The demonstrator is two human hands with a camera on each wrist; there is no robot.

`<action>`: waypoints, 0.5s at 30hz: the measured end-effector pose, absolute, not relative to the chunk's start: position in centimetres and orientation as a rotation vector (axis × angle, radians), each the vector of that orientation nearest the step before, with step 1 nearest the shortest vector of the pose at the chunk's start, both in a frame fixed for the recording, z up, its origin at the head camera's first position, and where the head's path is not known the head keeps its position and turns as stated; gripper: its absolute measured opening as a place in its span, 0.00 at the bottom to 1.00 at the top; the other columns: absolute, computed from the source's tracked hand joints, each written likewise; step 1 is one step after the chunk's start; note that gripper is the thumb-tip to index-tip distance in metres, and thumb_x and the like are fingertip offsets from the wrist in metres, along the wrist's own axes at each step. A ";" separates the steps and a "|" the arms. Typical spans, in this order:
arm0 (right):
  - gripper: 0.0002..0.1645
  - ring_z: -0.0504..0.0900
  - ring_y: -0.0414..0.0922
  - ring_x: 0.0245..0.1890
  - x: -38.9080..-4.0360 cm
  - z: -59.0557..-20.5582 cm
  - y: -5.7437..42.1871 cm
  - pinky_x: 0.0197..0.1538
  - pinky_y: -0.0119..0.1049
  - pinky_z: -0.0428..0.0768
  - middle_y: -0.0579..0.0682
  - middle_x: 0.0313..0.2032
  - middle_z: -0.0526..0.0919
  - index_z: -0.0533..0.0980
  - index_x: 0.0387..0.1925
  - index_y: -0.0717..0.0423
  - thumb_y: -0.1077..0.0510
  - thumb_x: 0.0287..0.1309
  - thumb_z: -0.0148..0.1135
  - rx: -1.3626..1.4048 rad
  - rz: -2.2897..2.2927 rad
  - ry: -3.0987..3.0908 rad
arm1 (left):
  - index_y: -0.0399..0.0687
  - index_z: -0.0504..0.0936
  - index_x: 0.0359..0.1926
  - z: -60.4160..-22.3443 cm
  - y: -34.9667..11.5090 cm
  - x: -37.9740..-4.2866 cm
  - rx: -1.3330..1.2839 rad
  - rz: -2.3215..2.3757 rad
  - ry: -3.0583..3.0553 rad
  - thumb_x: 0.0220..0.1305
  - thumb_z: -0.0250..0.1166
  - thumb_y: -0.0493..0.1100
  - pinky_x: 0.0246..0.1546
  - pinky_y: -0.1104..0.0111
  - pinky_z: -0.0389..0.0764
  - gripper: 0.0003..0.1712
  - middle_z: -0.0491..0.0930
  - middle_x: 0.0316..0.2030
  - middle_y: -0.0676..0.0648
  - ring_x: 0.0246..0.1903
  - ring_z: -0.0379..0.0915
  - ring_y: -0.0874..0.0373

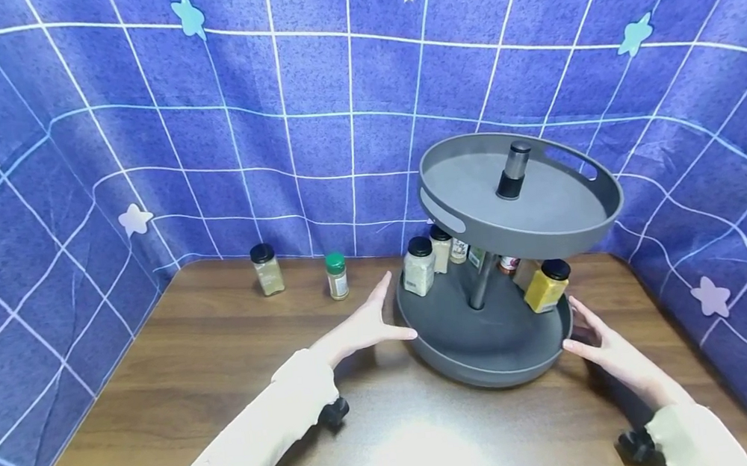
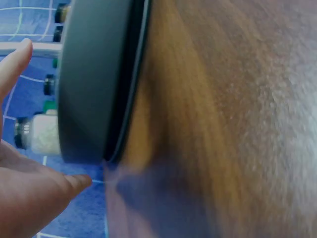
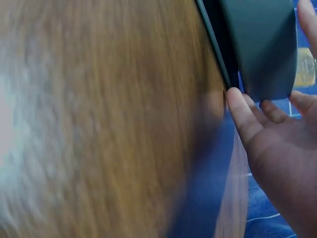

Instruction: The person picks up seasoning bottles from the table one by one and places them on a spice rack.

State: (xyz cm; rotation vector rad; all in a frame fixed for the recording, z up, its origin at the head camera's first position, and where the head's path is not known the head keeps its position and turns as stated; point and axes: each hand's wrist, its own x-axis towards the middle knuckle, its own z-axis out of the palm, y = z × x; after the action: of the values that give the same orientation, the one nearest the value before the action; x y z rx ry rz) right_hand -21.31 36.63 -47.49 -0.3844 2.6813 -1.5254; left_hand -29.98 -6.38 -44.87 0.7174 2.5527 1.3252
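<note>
A dark grey two-tier turntable rack (image 1: 492,377) stands on the table, its round upper tray (image 1: 550,240) above the lower one. My left hand (image 1: 364,329) is beside the lower tray's left side, thumb and fingers spread, the thumb near the rim. On the opposite side my right hand (image 1: 615,360) has its fingertips at the lower tray's outer wall, as the right wrist view (image 3: 277,144) also shows on my palm. Inside the lower tray are a black-lidded jar of pale seasoning (image 1: 419,270), a yellow spice jar (image 1: 545,290), leaning, and several smaller jars behind.
Left of the rack, toward the back of the wooden table (image 1: 224,367), stand a black-lidded spice jar (image 1: 269,274) and a green-lidded spice bottle (image 1: 337,280). A blue curtain (image 1: 311,141) with white lines hangs behind and at both sides.
</note>
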 end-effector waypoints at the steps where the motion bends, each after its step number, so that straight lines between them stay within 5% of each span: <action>1: 0.47 0.65 0.21 0.51 -21.3 -47.5 36.6 0.49 0.16 0.67 0.71 0.65 0.58 0.40 0.73 0.56 0.60 0.63 0.57 -0.368 -1.517 2.690 | 0.46 0.35 0.74 -44.6 -6.6 -29.8 0.714 1.319 2.562 0.43 0.76 0.55 0.71 0.55 0.45 0.70 0.37 0.74 0.42 0.72 0.35 0.49; 15: 0.48 0.66 0.23 0.51 -21.2 -47.4 36.2 0.47 0.15 0.68 0.71 0.63 0.60 0.41 0.73 0.59 0.61 0.62 0.59 -0.337 -1.517 2.727 | 0.57 0.40 0.74 -41.4 -10.2 -29.8 0.783 1.544 2.651 0.44 0.77 0.52 0.67 0.49 0.55 0.66 0.41 0.74 0.48 0.70 0.45 0.44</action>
State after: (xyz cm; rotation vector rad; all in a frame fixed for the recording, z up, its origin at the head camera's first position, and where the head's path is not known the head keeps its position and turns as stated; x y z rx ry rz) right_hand -21.18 36.18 -47.41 -0.3368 2.7268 -1.5170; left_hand -29.85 -10.16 -41.38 0.7831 2.6514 1.5441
